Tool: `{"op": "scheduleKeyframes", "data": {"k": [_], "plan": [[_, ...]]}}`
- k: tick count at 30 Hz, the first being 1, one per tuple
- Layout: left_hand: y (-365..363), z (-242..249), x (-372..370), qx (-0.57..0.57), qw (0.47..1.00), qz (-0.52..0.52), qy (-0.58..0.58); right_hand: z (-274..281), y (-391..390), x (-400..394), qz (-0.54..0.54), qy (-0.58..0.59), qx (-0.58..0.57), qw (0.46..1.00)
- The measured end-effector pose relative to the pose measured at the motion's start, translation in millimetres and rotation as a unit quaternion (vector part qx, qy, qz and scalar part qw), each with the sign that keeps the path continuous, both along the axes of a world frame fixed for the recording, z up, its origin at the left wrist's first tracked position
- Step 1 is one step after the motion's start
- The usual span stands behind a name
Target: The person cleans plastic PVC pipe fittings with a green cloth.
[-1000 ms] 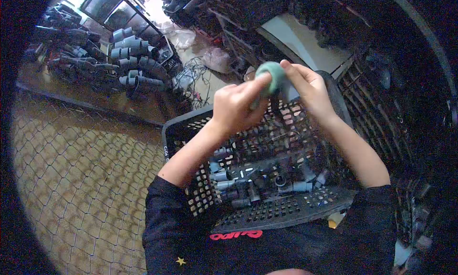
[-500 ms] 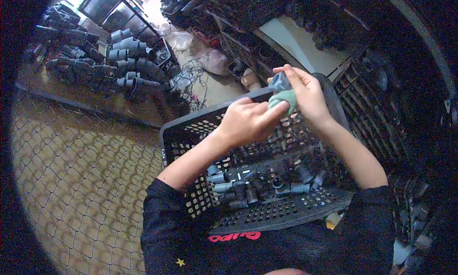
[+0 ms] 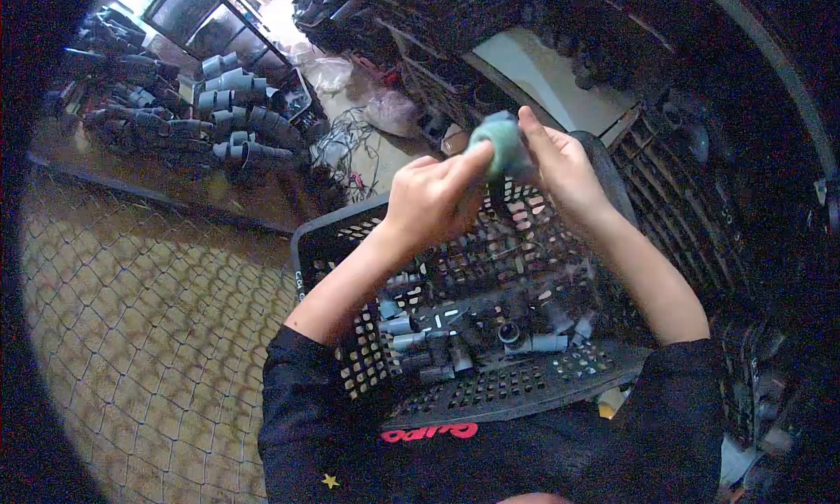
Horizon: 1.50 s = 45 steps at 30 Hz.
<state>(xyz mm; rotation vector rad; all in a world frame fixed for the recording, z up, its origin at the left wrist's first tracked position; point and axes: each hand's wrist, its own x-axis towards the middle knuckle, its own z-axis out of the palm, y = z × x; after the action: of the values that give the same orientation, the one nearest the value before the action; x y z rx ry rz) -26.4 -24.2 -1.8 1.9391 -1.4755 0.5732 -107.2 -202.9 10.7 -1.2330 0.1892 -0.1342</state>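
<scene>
Above a black plastic crate, my left hand (image 3: 430,196) grips a green cloth (image 3: 497,145), with its fingers pressed into it. The cloth lies against a grey pipe fitting (image 3: 500,118), mostly covered and blurred by motion. On the other side, my right hand (image 3: 564,171) is closed around the fitting, its thumb sticking up and its other fingers largely hidden. Below both hands, several grey pipe fittings (image 3: 549,343) lie loose at the bottom of the black crate (image 3: 346,213).
Stacked grey pipe fittings (image 3: 232,97) stand on a surface at the upper left. Wire mesh (image 3: 157,346) covers the area to the left of the crate. Clear plastic bags (image 3: 389,110) and tangled dark strips (image 3: 341,150) lie beyond. Dark slatted racks (image 3: 674,198) line the right.
My left hand has shifted slightly left and up with the cloth. The fitting has turned and moved left, more covered by the cloth; my right thumb has lifted off it.
</scene>
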Motion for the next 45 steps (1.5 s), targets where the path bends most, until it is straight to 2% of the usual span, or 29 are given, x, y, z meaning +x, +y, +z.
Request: {"op": "scheduleKeyframes", "data": {"k": [3,4,5,7,9,10,11,12,13,15,16,17,19,21,23,24,30,36,39,45], "plan": [[-0.1,-3.5,-1.2,0.013,0.999,-0.04,-0.029,4.0,3.7,1.0,0.031,0.001,0.031,0.999],[3.1,1.7,-6.1,0.093,0.994,-0.046,-0.021,1.9,0.3,0.2,0.051,0.015,0.036,0.998],[3.8,7.0,-4.3,0.109,0.992,-0.053,-0.036,1.1,-1.8,-0.3,0.071,0.029,0.041,0.996],[6.1,14.5,1.4,0.139,0.986,-0.064,-0.064,2.7,-1.3,0.0,0.027,0.044,0.081,0.995],[6.0,15.1,12.6,0.122,0.989,-0.004,-0.082,8.8,-4.5,1.2,-0.033,0.059,0.085,0.994],[3.9,10.8,20.7,0.055,0.997,0.02,-0.042,21.1,-1.6,-0.9,-0.086,0.063,0.048,0.993],[2.4,3.3,27.4,-0.012,0.999,0.043,-0.001,16.8,-8.5,4.3,-0.099,0.004,0.04,0.994],[2.2,-7.0,30.3,-0.026,0.987,0.109,0.113,14.7,-11.2,8.6,-0.163,-0.022,0.028,0.986],[1.2,-12.1,34.8,-0.006,0.953,0.163,0.257,15.4,-12.8,13.8,-0.226,-0.049,0.015,0.973],[3.8,-19.3,49.8,0.06,0.906,0.171,0.382,23.1,-17.8,31.1,-0.275,-0.061,0.031,0.959],[3.0,-30.5,60.7,0.102,0.88,0.159,0.437,27.0,-22.2,41.7,-0.301,-0.067,0.04,0.951],[2.2,-40.7,63.6,0.09,0.902,0.144,0.397,23.4,-29.5,58.2,-0.331,-0.042,0.023,0.942],[-3.7,-28.4,51.9,0.102,0.898,0.154,0.4,15.6,-48.8,96.3,-0.392,0.023,0.048,0.919],[-5.6,-16.8,44.6,0.149,0.89,0.165,0.397,4.3,-84.4,129.8,-0.477,0.148,0.027,0.866],[-5.4,-16.3,43.8,0.16,0.896,0.183,0.37,-113.8,-185.4,192.9,-0.625,0.039,-0.005,0.78],[-4.2,-17.2,44.1,0.155,0.898,0.185,0.367,-108.9,-187.4,189.0,-0.643,0.07,-0.012,0.763],[-4.2,-13.8,43.0,0.139,0.905,0.171,0.363,-60.4,-169.9,168.9,-0.597,0.099,-0.073,0.793],[-7.4,-18.4,45.8,0.155,0.904,0.156,0.366,-50.3,-167.2,170.2,-0.568,0.089,-0.107,0.811],[-6.4,-12.2,45.7,0.167,0.879,0.154,0.42,-46.5,-165.2,171.3,-0.563,0.087,-0.132,0.812],[-6.2,-19.7,48.8,0.128,0.888,0.139,0.419,-47.0,-159.0,164.5,-0.563,0.093,-0.18,0.802]]}}
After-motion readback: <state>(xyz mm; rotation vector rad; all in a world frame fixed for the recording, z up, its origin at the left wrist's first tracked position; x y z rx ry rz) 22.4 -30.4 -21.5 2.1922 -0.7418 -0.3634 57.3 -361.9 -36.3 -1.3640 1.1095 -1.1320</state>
